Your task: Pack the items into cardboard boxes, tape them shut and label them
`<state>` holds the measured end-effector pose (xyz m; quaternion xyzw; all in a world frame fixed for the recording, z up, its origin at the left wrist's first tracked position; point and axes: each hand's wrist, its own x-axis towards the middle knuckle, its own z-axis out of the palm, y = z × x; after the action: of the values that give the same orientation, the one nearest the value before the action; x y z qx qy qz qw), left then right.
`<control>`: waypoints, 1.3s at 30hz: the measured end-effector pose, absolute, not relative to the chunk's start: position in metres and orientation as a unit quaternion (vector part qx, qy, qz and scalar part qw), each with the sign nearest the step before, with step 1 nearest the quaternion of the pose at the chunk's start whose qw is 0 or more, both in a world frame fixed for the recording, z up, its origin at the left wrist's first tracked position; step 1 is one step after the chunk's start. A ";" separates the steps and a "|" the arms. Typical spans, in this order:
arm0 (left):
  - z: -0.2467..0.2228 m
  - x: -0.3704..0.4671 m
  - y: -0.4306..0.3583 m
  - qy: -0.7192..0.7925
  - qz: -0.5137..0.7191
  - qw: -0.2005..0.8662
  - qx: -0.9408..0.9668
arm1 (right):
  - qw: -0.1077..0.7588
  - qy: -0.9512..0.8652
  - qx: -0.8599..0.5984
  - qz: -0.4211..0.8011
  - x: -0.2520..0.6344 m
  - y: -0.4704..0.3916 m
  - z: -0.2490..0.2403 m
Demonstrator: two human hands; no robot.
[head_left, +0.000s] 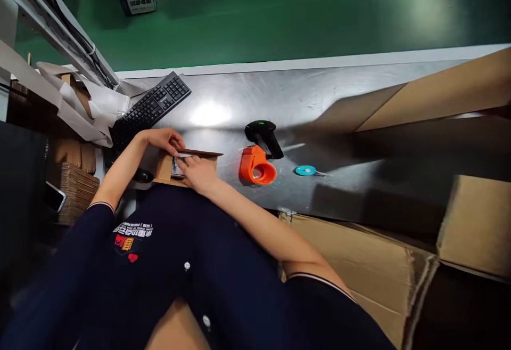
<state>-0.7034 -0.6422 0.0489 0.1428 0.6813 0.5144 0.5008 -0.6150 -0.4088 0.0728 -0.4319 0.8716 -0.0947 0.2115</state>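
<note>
A small open cardboard box [163, 168] sits at the steel bench's front edge, against my dark shirt. My left hand [166, 140] is at its far left, fingers curled closed at the raised flap [202, 153]. Over the opening lies my right hand [199, 173], its fingers stretched out and reaching inside. Beneath those fingers part of a greyish item [175, 168] shows, with something white by the flap; my hand hides most of the contents, so I cannot tell their kind.
Right of the box are an orange tape dispenser [255, 167], a black barcode scanner [265, 136] and a small blue disc [305, 170]. A keyboard [155, 102] and mouse [142, 175] are on the left. Large cartons [351, 254] stand at the right front; a green surface [279, 19] lies beyond.
</note>
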 end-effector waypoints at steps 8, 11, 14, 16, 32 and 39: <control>0.027 -0.655 -0.672 0.714 0.614 0.315 0.121 | 0.199 0.870 -0.445 -0.069 -0.620 -0.394 0.068; 0.011 -0.612 -0.681 0.763 0.593 0.226 0.120 | 0.166 0.888 -0.412 -0.118 -0.620 -0.370 0.057; -0.011 -0.587 -0.675 0.800 0.505 0.281 0.162 | 0.136 0.891 -0.401 -0.161 -0.614 -0.362 0.046; -0.021 -0.585 -0.669 0.825 0.454 0.287 0.178 | 0.148 0.886 -0.416 -0.141 -0.608 -0.366 0.042; 0.018 -0.604 -0.658 0.822 0.481 0.280 0.119 | 0.210 0.890 -0.402 -0.039 -0.604 -0.386 0.057; 0.009 -0.590 -0.683 0.806 0.462 0.290 0.230 | 0.167 0.893 -0.402 -0.113 -0.605 -0.361 0.063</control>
<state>-0.5902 -0.6826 0.0093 0.2304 0.8055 0.4623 0.2904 -0.6048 -0.3610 0.0628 -0.4020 0.8931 -0.1128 0.1674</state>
